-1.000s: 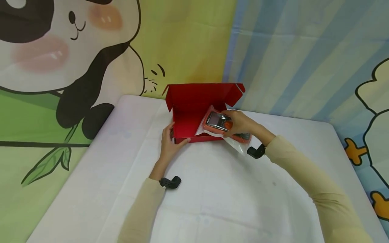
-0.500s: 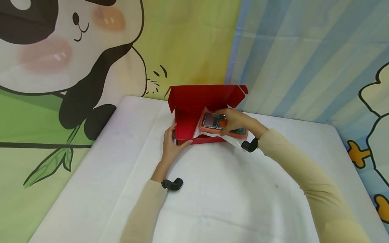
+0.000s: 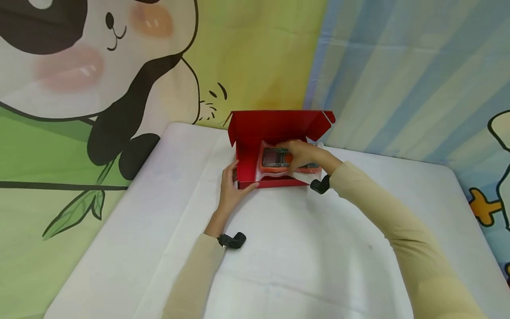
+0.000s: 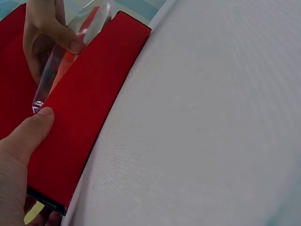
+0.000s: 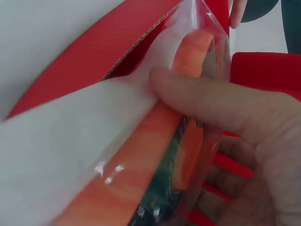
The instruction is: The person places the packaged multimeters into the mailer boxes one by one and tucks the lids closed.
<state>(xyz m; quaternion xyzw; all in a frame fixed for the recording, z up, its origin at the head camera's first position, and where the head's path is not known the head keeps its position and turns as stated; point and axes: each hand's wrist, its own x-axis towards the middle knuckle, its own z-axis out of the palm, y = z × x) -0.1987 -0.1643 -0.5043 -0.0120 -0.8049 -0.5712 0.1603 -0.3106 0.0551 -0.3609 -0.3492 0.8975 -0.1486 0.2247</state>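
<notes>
R hand (image 3: 303, 155) gripping the bagged meter (image 3: 272, 157), which is in or just over red box's (image 3: 247, 163) right side, can't tell, long axis approx L-R. L hand (image 3: 232, 191) holding box's near-left corner.

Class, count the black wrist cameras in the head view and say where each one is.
2. The left camera is on the left wrist; the right camera is on the right wrist, near the box. No others show.

Bagged item (image 4: 65, 67), left grip (image 4: 19, 153) on red box (image 4: 91, 89)
</notes>
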